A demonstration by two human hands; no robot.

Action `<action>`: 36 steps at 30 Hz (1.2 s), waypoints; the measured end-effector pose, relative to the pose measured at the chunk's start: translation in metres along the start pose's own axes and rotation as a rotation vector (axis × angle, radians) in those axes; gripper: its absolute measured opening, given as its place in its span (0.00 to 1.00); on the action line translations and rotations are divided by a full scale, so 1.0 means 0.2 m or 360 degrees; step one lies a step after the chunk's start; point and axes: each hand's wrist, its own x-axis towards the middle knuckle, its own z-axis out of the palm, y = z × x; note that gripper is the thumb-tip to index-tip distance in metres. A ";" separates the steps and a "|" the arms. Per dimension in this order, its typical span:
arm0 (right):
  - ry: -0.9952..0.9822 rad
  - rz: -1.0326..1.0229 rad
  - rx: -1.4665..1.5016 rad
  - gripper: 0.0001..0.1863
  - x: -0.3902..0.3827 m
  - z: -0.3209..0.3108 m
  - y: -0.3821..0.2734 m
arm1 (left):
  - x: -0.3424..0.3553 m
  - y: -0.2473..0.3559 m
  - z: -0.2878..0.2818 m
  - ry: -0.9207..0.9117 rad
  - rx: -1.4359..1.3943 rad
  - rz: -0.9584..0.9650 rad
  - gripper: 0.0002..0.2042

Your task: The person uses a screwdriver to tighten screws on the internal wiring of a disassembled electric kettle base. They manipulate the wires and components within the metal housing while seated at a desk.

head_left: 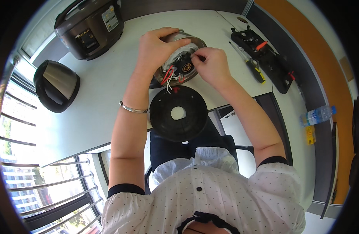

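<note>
An opened metal appliance body, kettle-like [194,78], lies at the table's near edge with its inside showing. In it sit a black round connector [186,67], white padding or wrap, and loose red and white wires [168,77]. My left hand [158,48] grips its far-left rim, thumb over the edge. Inside the right rim, beside the connector, my right hand [211,64] pinches with thumb and forefinger; what is between the fingertips is hidden. A black round cover [160,117] with a pale central hole rests below, close to my lap, apart from both hands.
To the left stand a steel-and-black kettle [56,85] and a large dark rice cooker [89,37]. A yellow-black screwdriver [256,72] lies right of my right hand, beside an open black tool case [261,52]. Farther right are a water bottle [318,116] and a yellow box [310,135].
</note>
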 end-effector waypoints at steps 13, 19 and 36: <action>0.0112 -0.0085 0.0405 0.05 -0.11 0.03 0.13 | 0.02 -0.03 -0.02 -0.0110 -0.0227 0.0016 0.23; 0.0445 -0.0204 0.0456 0.10 -0.06 -0.04 0.12 | 0.04 -0.07 -0.05 -0.0248 -0.0383 0.0067 0.22; -0.0379 -0.0139 0.1253 0.25 0.16 0.07 0.32 | 0.03 -0.09 -0.06 0.0242 -0.0029 0.0476 0.23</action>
